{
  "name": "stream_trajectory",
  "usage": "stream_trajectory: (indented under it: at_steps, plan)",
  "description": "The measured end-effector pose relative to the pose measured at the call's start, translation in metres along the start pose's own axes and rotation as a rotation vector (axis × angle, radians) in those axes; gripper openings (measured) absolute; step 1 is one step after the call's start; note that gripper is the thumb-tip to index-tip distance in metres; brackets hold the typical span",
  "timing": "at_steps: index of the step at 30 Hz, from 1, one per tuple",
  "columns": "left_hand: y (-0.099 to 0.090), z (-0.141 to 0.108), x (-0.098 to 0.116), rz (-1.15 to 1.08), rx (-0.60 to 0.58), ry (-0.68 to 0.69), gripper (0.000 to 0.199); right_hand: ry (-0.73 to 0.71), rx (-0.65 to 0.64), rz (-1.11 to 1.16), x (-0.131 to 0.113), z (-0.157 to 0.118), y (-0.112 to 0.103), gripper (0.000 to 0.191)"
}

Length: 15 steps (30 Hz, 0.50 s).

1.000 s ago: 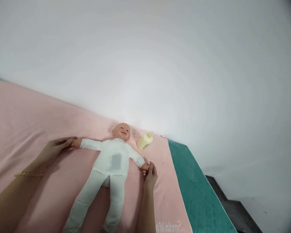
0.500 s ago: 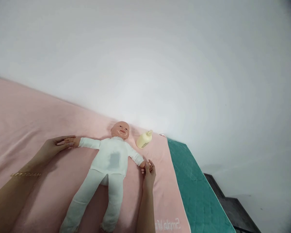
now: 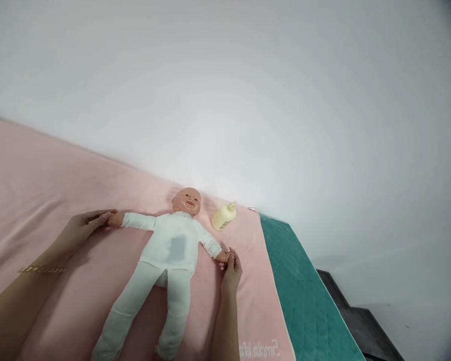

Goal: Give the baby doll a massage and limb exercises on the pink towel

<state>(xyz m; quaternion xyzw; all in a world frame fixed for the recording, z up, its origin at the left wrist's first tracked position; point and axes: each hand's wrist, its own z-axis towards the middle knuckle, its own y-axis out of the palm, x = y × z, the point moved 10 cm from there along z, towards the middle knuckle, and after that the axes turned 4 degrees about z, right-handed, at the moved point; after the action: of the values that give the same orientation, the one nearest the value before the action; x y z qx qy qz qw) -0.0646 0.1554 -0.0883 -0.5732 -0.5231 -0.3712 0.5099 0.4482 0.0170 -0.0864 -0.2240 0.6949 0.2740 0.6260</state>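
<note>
A baby doll [image 3: 176,243] with a white cloth body lies on its back on a pink sheet [image 3: 60,175], arms spread out. A grey patch marks its belly. My left hand [image 3: 88,225] pinches the doll's hand at the left, thumb and fingers closed round it. At the right, my right hand [image 3: 232,268] holds the doll's other hand between thumb and fingers. Just right of the doll's head is a pale yellow pump bottle [image 3: 223,216], which neither hand touches.
A white wall [image 3: 225,100] rises behind the sheet. Green quilted cloth [image 3: 304,286] shows along the right side. Beyond it, at the lower right, is dark furniture [image 3: 364,326] with a stepped edge.
My left thumb has shifted slightly over the doll's hand. My right thumb has moved a little to the right on the other doll hand. The doll's body and the bottle look unmoved.
</note>
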Motion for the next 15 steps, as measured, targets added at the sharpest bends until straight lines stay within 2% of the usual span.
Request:
stream_trajectory:
  at_steps: [9, 15]
  plan:
    - [0.003, -0.0013, 0.0044, 0.031, -0.08, 0.003, 0.087, 0.028, -0.064, 0.036, -0.0047, 0.0005, 0.0008, 0.063]
    - [0.0024, -0.0061, 0.0078, 0.04, -0.023, 0.006, 0.078, 0.038, -0.051, 0.014, -0.0011, -0.0028, 0.001, 0.067]
